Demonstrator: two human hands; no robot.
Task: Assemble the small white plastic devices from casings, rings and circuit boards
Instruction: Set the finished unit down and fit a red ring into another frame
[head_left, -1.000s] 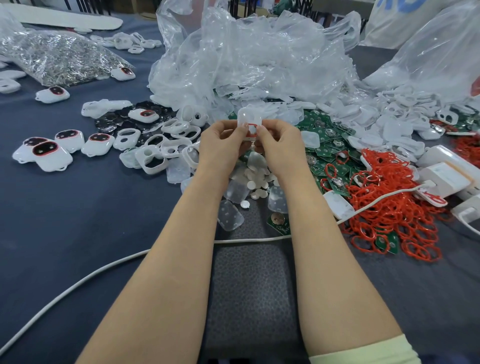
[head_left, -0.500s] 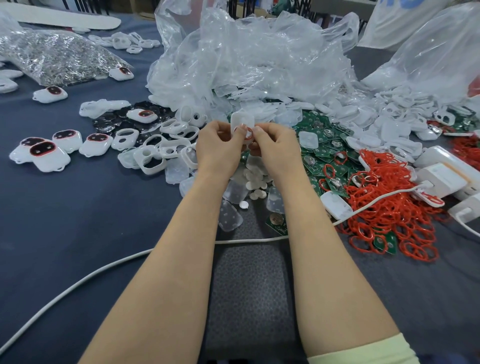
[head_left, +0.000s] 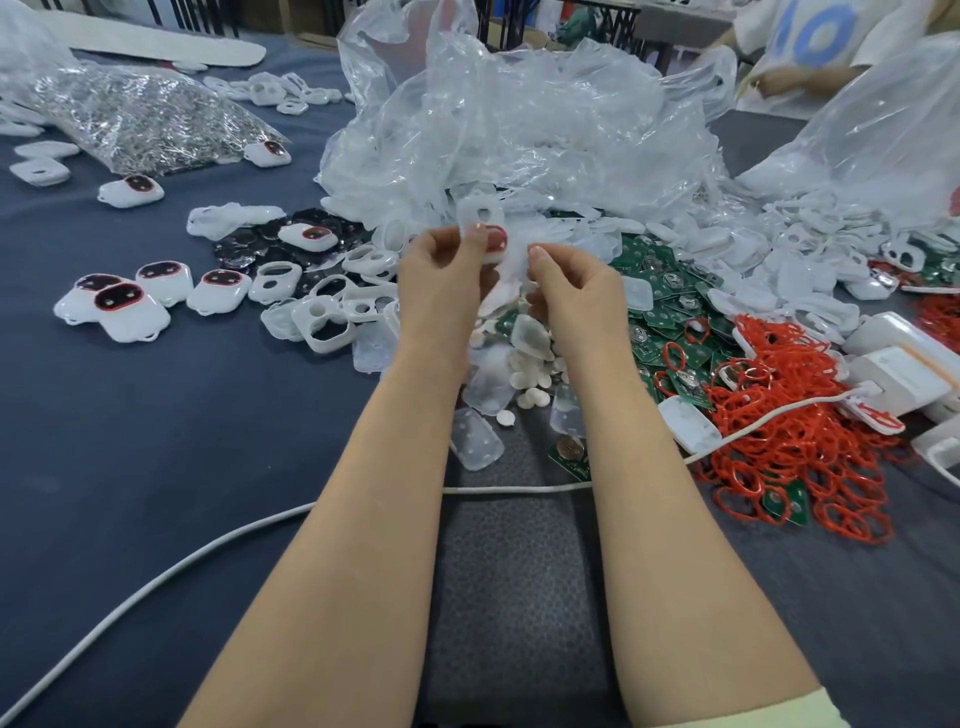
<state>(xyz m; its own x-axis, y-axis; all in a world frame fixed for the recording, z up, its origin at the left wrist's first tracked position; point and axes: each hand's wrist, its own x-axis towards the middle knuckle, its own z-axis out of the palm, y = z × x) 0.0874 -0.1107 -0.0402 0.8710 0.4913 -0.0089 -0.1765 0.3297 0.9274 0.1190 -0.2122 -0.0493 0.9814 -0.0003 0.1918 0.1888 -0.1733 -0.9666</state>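
Head view. The left hand (head_left: 441, 275) pinched a white casing (head_left: 482, 221) between thumb and fingertips, raised above the middle of the table, with a red ring (head_left: 497, 238) seated at its lower end. The right hand (head_left: 576, 291) was just beside it with fingers curled; whether it gripped anything could not be determined.

The work surface was a table covered in dark blue cloth (head_left: 130, 441), with a grey patterned mat (head_left: 509, 571) between the forearms. A white cable (head_left: 208, 551) ran across the cloth and under both arms.

- Left: assembled devices (head_left: 124, 306) with dark faces, then open casings (head_left: 322, 312).
- Far left: a clear bag of shiny metal parts (head_left: 140, 114).
- Centre rear: a heap of crumpled clear plastic bags (head_left: 519, 130).
- Below the hands: small white discs (head_left: 530, 374).
- Right: green circuit boards (head_left: 670, 291), a pile of loose red rings (head_left: 795, 431), and white boxes (head_left: 904, 374).

At the far right corner of the table, another person in a white shirt (head_left: 810, 41) was partly visible.
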